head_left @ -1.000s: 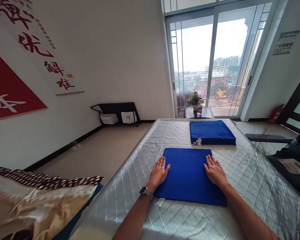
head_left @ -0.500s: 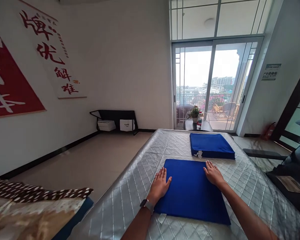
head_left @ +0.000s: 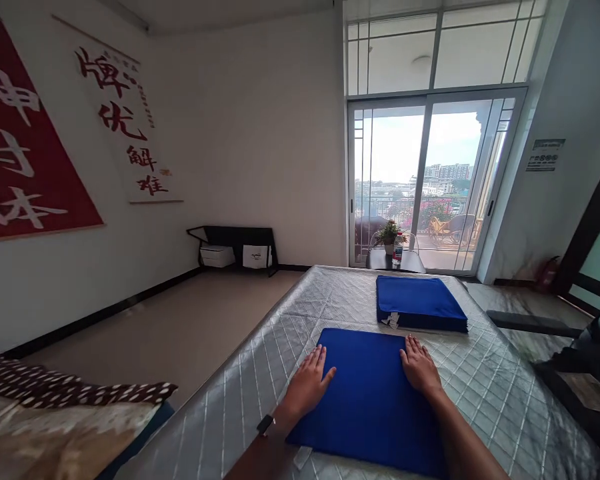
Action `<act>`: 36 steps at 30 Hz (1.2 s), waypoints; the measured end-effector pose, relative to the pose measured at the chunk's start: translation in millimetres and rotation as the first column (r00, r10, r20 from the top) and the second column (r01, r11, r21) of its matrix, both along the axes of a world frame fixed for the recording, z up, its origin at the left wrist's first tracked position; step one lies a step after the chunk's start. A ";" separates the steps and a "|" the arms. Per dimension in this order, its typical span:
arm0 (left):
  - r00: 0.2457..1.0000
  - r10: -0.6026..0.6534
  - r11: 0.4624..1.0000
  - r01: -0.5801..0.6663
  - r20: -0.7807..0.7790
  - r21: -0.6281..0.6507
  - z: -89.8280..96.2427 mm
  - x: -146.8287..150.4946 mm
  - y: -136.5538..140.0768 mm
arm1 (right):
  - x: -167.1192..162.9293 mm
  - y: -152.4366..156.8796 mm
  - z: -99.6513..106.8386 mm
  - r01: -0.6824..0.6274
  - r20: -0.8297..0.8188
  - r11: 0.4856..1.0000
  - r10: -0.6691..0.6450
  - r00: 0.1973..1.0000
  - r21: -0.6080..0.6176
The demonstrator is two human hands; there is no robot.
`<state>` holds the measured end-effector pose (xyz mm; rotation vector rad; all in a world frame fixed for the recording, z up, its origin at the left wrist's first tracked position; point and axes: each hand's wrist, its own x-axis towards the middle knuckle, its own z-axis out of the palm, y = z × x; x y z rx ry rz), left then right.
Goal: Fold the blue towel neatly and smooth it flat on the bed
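Observation:
A flat blue fabric square lies before me on a silver quilted cover, with a small white tag at its near left corner. My left hand, a watch on its wrist, rests flat on the square's left edge, thumb spread inward. On the far right edge lies my right hand, palm down with fingers stretched out. Beyond the square sits a neat stack of similar blue fabric pieces, white tags showing at its front left corner.
Behind the covered surface stands a small table with a potted plant and a bottle. Brown dotted bedding lies at lower left. A black bench stands by the wall; a dark chair is at right.
The view has tilted upward and turned slightly left. Both hands stay flat at the blue square's side edges, the square sitting slightly lower and further left in view.

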<state>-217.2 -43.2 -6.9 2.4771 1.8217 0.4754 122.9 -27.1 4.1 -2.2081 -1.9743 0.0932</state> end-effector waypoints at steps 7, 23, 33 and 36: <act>0.898 -0.440 0.896 0.439 0.002 0.061 36.1 129.3 -2.5 | 0.0 -4.7 1.0 -0.023 0.022 0.999 0.023 1.000 0.036; 0.978 -0.207 0.978 0.207 0.005 0.034 9.8 141.1 57.3 | 1.3 -1.2 -3.1 0.003 0.033 1.000 -0.004 0.999 0.025; 0.999 0.042 0.999 -0.042 -0.002 0.023 27.8 6.6 66.4 | 2.3 -2.3 -2.9 -0.013 0.033 0.999 0.011 0.999 0.045; 0.998 -0.011 0.998 0.006 0.068 0.070 47.9 0.8 41.9 | 1.8 -1.0 -4.0 -0.002 0.013 0.999 0.001 1.000 0.044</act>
